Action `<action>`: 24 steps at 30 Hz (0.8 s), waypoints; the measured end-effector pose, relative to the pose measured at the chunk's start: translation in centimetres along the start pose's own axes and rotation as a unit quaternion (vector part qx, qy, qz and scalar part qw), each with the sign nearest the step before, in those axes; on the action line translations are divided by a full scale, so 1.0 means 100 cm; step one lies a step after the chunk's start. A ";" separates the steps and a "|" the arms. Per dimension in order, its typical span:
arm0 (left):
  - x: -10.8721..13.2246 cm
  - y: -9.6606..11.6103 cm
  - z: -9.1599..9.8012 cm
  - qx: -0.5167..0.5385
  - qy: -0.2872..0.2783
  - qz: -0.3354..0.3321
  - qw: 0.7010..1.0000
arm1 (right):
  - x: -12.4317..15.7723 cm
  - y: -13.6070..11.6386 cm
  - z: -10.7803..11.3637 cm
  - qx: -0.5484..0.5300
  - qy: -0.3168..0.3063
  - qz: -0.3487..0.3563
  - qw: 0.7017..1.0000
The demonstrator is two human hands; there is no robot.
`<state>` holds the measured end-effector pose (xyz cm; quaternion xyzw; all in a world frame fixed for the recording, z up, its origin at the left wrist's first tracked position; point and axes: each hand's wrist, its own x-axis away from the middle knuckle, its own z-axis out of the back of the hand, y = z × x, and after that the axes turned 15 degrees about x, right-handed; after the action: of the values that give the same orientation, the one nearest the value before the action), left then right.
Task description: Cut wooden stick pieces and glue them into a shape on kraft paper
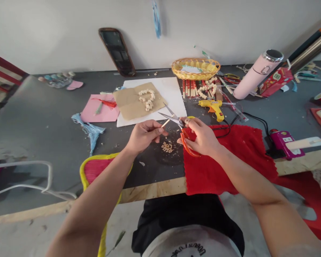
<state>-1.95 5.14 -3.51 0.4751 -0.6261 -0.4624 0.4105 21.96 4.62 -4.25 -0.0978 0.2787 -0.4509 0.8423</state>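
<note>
A thin pale wooden stick (165, 123) is pinched in my left hand (146, 135), its upper end pointing toward the scissor blades. My right hand (202, 137) grips red-handled scissors (186, 139), whose blades are parted close to the stick's tip. Below, between both hands, lies a small pile of short cut stick pieces (167, 147) with crumbs around it. Beyond the hands, a curved shape built of small pale pieces (147, 99) rests on brown paper (127, 103), which overlaps a white board (176, 92).
A yellow glue gun (213, 107), a wicker basket (195, 75) and a pink flask (256, 76) stand to the right. Red cloth (224, 160) covers the near right edge beside a purple power socket (286, 142). Blue tassels (92, 130) lie left; a phone (117, 51) leans on the wall.
</note>
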 end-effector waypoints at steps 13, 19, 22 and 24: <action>0.000 0.004 0.002 0.028 -0.033 0.020 0.999 | 0.000 -0.002 0.001 0.015 0.000 0.012 1.000; 0.000 0.002 0.004 0.038 -0.045 0.025 0.998 | 0.000 -0.003 0.002 0.016 -0.002 0.012 1.000; -0.001 0.001 0.008 0.042 -0.064 0.040 0.996 | -0.001 -0.001 0.002 0.015 -0.016 0.011 1.000; -0.001 0.000 0.011 0.049 -0.084 0.055 0.994 | -0.001 0.000 0.003 0.018 -0.019 0.021 0.999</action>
<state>-2.99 5.49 -3.75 0.4189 -0.7053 -0.4459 0.3580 22.05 4.65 -3.98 -0.0856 0.2565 -0.4356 0.8586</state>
